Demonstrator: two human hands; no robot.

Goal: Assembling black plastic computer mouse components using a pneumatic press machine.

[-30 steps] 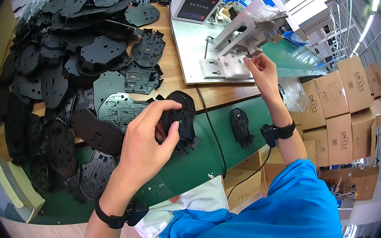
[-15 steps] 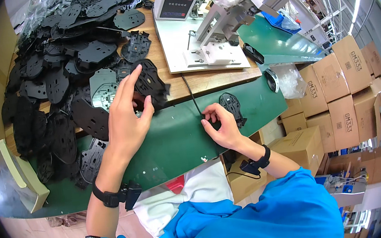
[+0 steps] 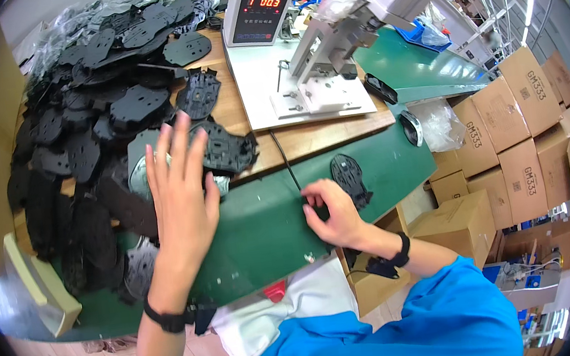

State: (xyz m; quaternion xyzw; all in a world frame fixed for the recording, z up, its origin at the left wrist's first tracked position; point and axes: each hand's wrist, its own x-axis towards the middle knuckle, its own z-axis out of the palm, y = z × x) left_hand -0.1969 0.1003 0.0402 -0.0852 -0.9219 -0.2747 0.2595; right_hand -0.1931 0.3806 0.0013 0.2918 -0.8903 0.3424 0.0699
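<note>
My left hand [image 3: 185, 196] is open, fingers spread, over the near right side of a heap of black moulded plastic plates [image 3: 143, 103]. Its fingertips overlap a pale grey-green plate [image 3: 138, 156]; whether they touch it I cannot tell. Just right of the fingers, a black ribbed plate [image 3: 229, 148] lies at the wooden board's edge. My right hand [image 3: 331, 215] is curled closed on the green table, around something dark mostly hidden by the fingers. A black cable [image 3: 282, 151] runs from the machine's base to it. Another black plate [image 3: 350, 177] lies beyond that hand.
On the wooden board [image 3: 308, 137] stands a bench press [image 3: 333, 46] with a white base and a red-digit display box [image 3: 261, 5]. Cardboard boxes [image 3: 495, 112] are stacked at right. A pale open carton [image 3: 38, 290] sits at the left table edge.
My left hand has come off the black ribbed plate and shifted left, its fingers spreading. That plate, tilted and blurred before, now lies flatter. The right hand stays closed in nearly the same place.
</note>
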